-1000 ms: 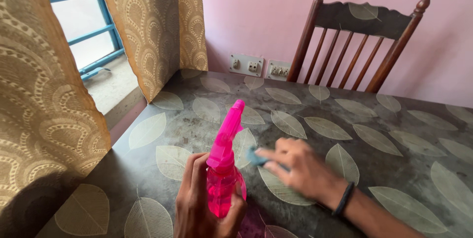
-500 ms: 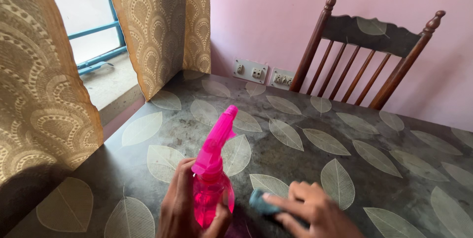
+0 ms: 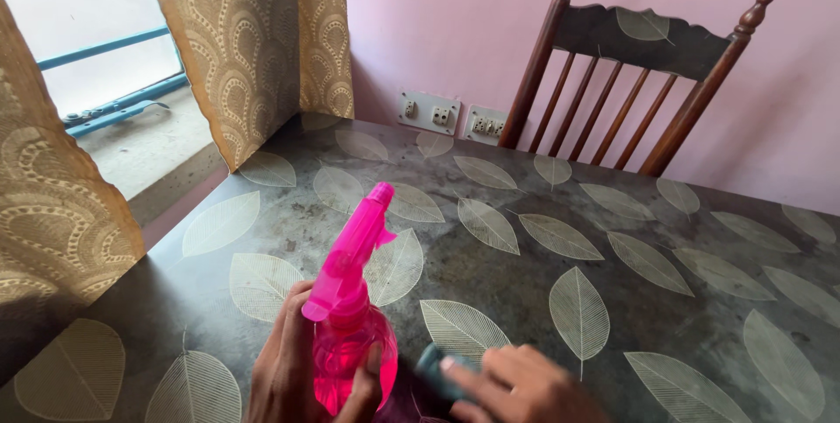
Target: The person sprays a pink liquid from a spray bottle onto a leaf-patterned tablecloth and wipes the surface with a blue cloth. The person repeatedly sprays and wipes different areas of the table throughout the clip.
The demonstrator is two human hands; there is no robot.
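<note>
Left hand, fingers wrapped round the pink sprayer; right hand, fingers pressing a blue cloth flat on the bench. Keep pressure even, strokes overlapping.

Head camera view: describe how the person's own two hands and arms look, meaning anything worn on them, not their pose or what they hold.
Both are bare. The left hand shows no glove, ring or sleeve on the part in view. The right hand is motion-blurred and cut off by the lower edge; no glove shows, and its wrist is out of frame, so nothing worn there can be told.
</note>
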